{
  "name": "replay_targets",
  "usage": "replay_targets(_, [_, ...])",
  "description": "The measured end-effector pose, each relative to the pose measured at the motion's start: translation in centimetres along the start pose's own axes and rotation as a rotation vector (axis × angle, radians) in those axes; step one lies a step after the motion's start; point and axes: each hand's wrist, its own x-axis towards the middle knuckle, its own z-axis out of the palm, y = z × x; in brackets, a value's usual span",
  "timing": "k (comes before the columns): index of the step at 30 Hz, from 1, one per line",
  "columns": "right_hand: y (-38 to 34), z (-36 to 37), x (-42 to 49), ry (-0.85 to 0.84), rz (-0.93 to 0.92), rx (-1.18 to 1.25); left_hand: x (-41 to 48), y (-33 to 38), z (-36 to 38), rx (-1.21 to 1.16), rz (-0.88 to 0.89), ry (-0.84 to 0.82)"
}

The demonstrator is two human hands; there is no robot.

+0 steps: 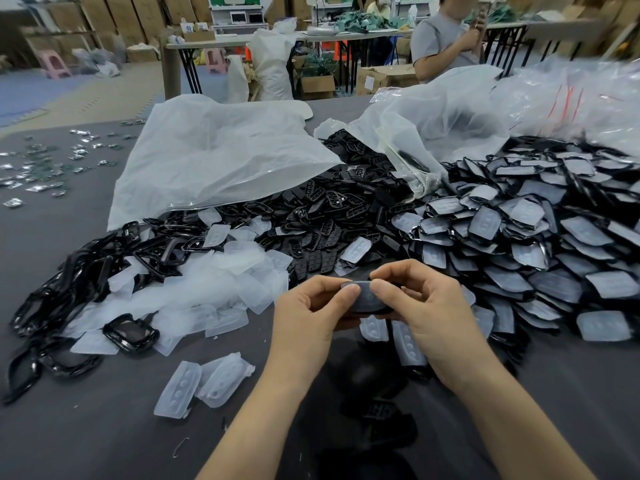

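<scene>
Both my hands hold one small black shell with a translucent rubber pad [367, 296] on it, above the grey table [86, 438]. My left hand [308, 313] pinches its left edge with thumb and fingers. My right hand [426, 306] grips its right side, the thumb pressing on the pad's top. Loose translucent pads [204, 292] lie in a heap to the left. Black frames [79, 271] pile at the far left. Black button inserts [329, 216] spill from the middle. A large heap of assembled pieces [540, 237] fills the right side.
Big white plastic bags [214, 150] lie behind the heaps, and clear bags [571, 98] at the far right. Small shiny parts [45, 168] are scattered at the far left. A person in a grey shirt [443, 43] stands beyond the table. Cardboard boxes and other tables fill the background.
</scene>
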Motion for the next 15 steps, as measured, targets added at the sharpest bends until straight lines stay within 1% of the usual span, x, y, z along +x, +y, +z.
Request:
replay_targets(2, [-0.02, 0.06, -0.02, 0.0, 0.026, 0.036, -0.1, -0.01, 0.06, 0.017, 0.005, -0.003])
replay_targets(5, [-0.09, 0.08, 0.04, -0.001, 0.025, 0.016, -0.17, -0.01, 0.1, 0.03, 0.005, -0.002])
replay_targets(10, [-0.35, -0.26, 0.2, 0.022, 0.006, -0.014, -0.09, -0.01, -0.08, -0.05, -0.091, -0.059])
replay_targets(15, [-0.35, -0.43, 0.16, 0.058, 0.036, 0.04, 0.07, -0.11, -0.08, -0.055, -0.113, -0.059])
